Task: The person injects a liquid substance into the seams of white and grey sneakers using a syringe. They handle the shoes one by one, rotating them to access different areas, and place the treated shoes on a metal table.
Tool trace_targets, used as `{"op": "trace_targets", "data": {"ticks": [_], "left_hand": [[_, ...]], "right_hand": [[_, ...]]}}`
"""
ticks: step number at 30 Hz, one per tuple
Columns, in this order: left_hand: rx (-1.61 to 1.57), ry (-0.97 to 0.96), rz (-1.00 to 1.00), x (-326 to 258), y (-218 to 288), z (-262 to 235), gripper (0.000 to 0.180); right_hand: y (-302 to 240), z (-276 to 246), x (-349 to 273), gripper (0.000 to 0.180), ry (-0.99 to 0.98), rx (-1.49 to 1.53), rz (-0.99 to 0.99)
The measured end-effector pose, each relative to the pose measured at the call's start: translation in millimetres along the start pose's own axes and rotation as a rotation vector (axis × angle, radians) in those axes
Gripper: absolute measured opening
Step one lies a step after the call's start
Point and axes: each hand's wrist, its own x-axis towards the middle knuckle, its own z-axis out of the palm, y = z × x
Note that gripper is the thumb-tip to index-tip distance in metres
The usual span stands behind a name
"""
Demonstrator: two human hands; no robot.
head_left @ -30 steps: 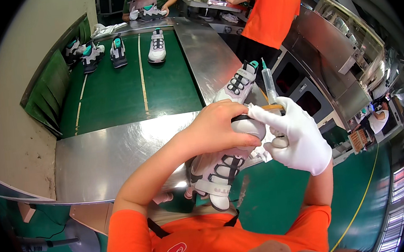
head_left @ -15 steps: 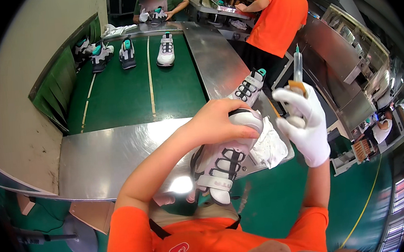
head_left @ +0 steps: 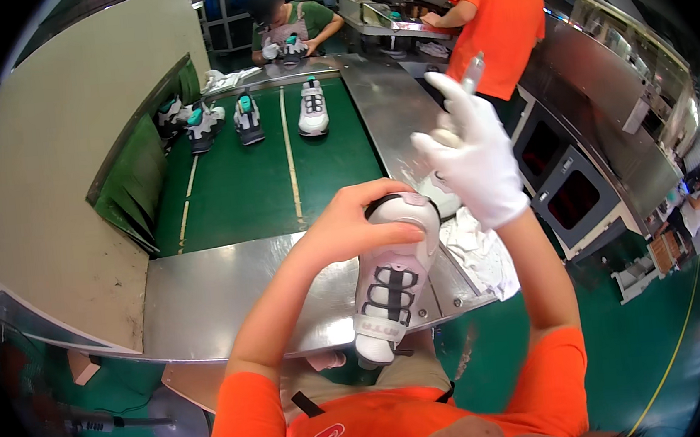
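My left hand is bare and grips a white sneaker by its toe, fingers over one side and thumb across the top. The sneaker tilts with its toe away from me and its strapped collar end near my lap, over the steel table edge. My right hand, in a white glove, is raised to the right of the shoe's toe. It is closed around a clear-barrelled syringe, whose barrel points up and away. Behind that glove a second white sneaker is mostly hidden.
A crumpled white cloth lies at the table's right corner. Beyond the steel tabletop, a green conveyor carries several sneakers. One co-worker handles a shoe at the far end; another in orange stands at the right. A fan base stands lower left.
My right hand has moved left and away from me, nearer the sneaker's toe, with the syringe. The left hand still grips the sneaker, which now stands more upright. The whole view has shifted.
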Motion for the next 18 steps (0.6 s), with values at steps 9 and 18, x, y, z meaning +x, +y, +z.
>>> {"op": "trace_targets", "data": {"ticks": [9,18], "left_hand": [[-0.301,0.031,0.054,-42,-54,-81,0.051],[-0.329,0.143,0.078,-62,-71,-88,0.058]], "right_hand": [[39,-14,-89,0.094,-0.077,0.714,0.551],[71,18,-141,0.094,-0.097,0.632,0.575]]}}
